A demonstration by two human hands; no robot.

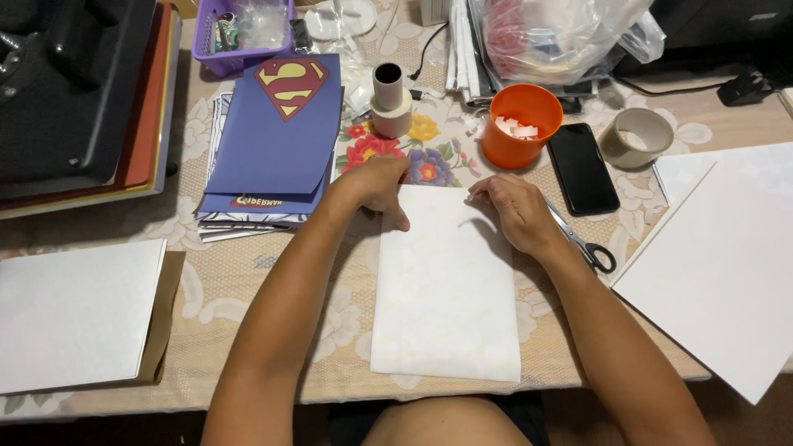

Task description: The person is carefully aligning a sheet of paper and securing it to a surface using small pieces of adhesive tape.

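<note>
A white rectangular sheet [446,306] lies flat on the flowered tablecloth in front of me. My left hand [376,183] rests at its upper left corner, a finger pressing down on the sheet's edge. My right hand [514,208] sits at the upper right corner, fingers curled with the fingertips pinching something small and pale at the sheet's top edge; what it is I cannot make out. Scissors [582,239] lie just right of my right wrist, partly hidden by it.
An orange cup [520,125] with paper scraps, a black phone [582,168], two tape rolls [391,103] [636,138], blue printed sheets [277,132], a purple basket [239,29], a heat press [70,91], white sheets at left [74,314] and right [727,256].
</note>
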